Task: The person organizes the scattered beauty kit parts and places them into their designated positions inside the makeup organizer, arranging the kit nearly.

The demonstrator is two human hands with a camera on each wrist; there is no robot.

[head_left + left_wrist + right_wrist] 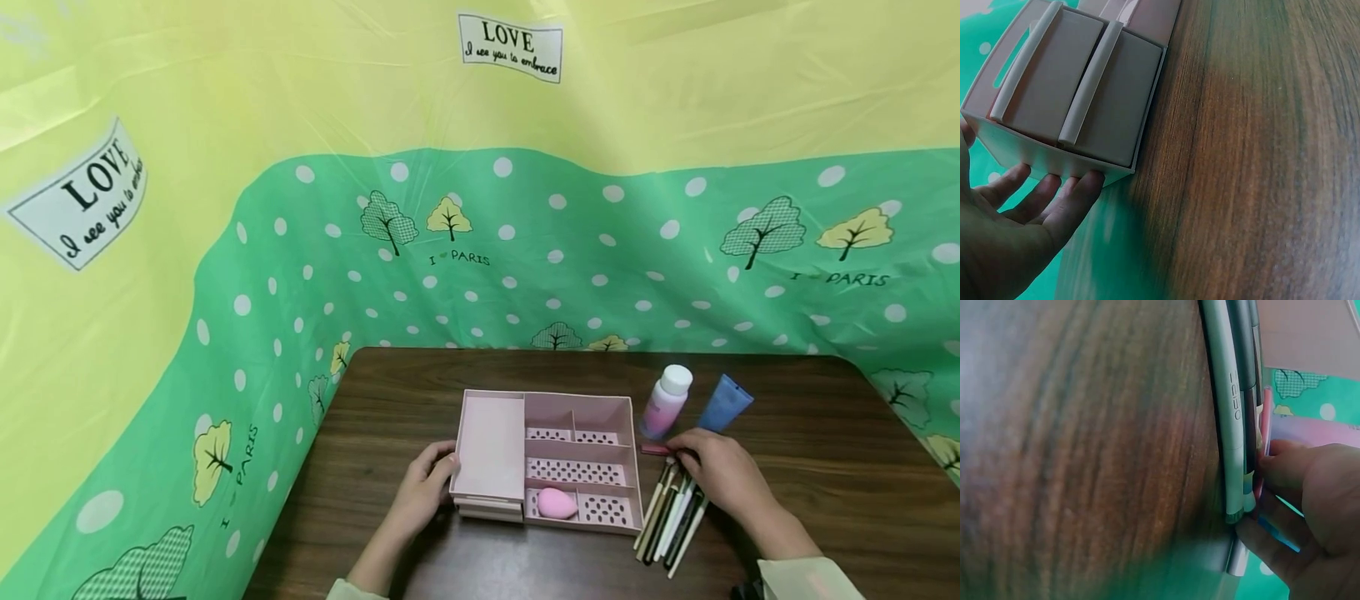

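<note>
A pink organizer box point(487, 446) with a pink egg-shaped sponge point(557, 503) in a front compartment stands on the table. My left hand point(422, 492) rests against its left side; in the left wrist view the fingers of that hand point(1029, 231) touch the wall beside two drawers point(1054, 75). With thumb and fingers my right hand point(723, 471) pinches a small red-pink stick point(655, 449), right of the box. Several brushes point(671, 521) lie just below that hand. The right wrist view shows the hand point(1310, 512) at the stick point(1266, 419), close beside the brushes point(1229, 425).
Behind my right hand are a white-capped bottle point(665, 403) and a blue tube point(725, 404). The dark wooden table point(405, 375) meets a green and yellow printed cloth point(525, 275) at its back and sides.
</note>
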